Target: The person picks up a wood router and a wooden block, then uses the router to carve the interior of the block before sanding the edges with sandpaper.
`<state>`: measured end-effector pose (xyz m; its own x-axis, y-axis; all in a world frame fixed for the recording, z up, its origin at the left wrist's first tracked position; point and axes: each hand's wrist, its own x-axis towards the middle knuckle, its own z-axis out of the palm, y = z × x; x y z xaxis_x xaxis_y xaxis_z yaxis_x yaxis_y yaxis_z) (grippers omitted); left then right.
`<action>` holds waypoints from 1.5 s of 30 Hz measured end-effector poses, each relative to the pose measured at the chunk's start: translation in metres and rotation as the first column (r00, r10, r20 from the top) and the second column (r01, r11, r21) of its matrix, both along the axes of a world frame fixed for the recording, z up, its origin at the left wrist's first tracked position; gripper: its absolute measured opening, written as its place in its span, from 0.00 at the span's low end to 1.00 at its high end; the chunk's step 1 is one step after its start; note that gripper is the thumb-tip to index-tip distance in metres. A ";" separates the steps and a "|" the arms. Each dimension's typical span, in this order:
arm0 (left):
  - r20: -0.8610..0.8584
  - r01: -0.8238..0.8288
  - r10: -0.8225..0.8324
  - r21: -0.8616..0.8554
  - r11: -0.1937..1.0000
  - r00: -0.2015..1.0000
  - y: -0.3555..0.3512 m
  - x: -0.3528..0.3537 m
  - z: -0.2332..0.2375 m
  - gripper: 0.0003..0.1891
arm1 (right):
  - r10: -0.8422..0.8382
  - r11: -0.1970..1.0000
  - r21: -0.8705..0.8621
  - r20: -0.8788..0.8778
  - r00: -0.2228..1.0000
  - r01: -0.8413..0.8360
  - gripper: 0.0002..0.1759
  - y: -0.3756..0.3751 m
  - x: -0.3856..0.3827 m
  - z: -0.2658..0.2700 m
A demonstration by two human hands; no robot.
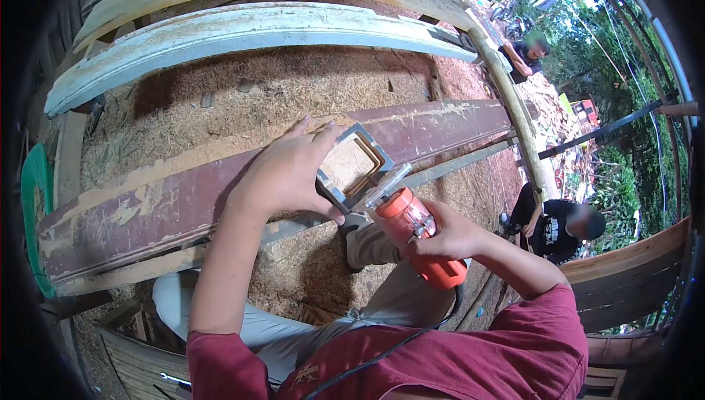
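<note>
The plank [183,202] lies under our fingers, sawdust [257,91] beyond them. Our right hand [452,238] grips the router [400,215]; our left hand [290,172] rests, fingers spread, on its base [360,159]. We judge trimming underway; next calls for a steady push along the plank.

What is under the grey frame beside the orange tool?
The grey frame lies on the dark red plank; pale wood shows through its opening. The left hand covers its left side and the orange tool, in the right hand, its lower corner; underneath there is hidden.
</note>
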<state>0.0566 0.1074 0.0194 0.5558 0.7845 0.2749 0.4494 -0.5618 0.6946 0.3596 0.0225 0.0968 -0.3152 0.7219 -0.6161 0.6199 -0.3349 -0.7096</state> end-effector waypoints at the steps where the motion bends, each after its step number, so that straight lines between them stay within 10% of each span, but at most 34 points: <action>1: -0.013 0.009 -0.009 -0.039 0.999 1.000 0.001 0.000 0.001 0.70 | 0.003 1.000 0.025 0.005 1.000 -0.003 0.38 -0.001 0.000 0.002; 29: -0.081 -0.239 0.266 0.248 0.939 0.961 -0.039 -0.016 -0.012 0.76 | -0.327 0.912 0.131 -0.337 0.883 0.388 0.27 -0.135 0.044 0.038; 36: -0.138 -0.284 0.336 0.302 0.910 0.932 -0.034 -0.011 -0.026 0.62 | -0.150 0.935 0.213 -0.489 0.859 0.285 0.23 -0.102 0.033 -0.024; 45: 0.201 -0.166 0.154 0.041 0.985 0.967 -0.034 -0.006 -0.016 0.55 | -0.007 0.942 0.277 -0.547 0.837 0.189 0.26 -0.080 0.005 -0.064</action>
